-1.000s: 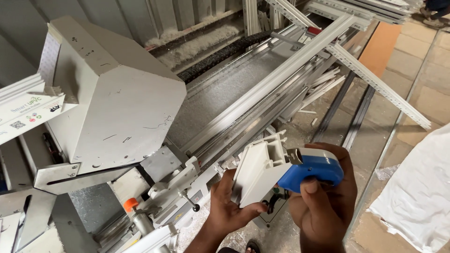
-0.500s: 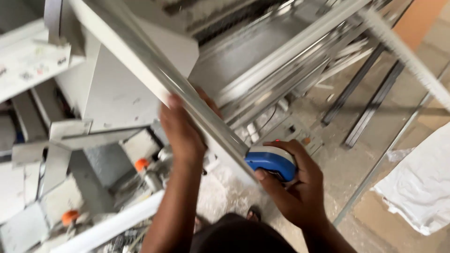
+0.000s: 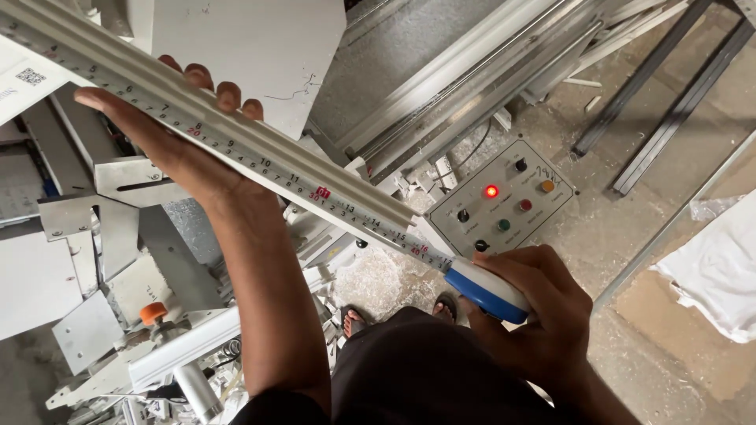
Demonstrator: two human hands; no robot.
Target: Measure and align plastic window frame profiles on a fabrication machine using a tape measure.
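Observation:
My left hand (image 3: 169, 130) grips a long white plastic profile (image 3: 228, 134) from below, fingers curled over its far side. The profile runs from the upper left down to the middle. A measuring tape's blade (image 3: 331, 206) lies stretched along the profile's near edge. My right hand (image 3: 531, 315) holds the tape's blue and white case (image 3: 487, 291) at the profile's lower end.
Below stands a white cutting machine (image 3: 236, 39) with a grey control panel (image 3: 504, 205), its red lamp lit. Metal brackets (image 3: 94, 205) and an orange knob (image 3: 153, 312) sit at left. Loose profiles (image 3: 661, 86) lie on the dusty floor. A white sack (image 3: 717, 267) is at right.
The view has shifted down and left. My left hand slid further up the profile, and the tape blade is now pulled out along it from the case in my right hand.

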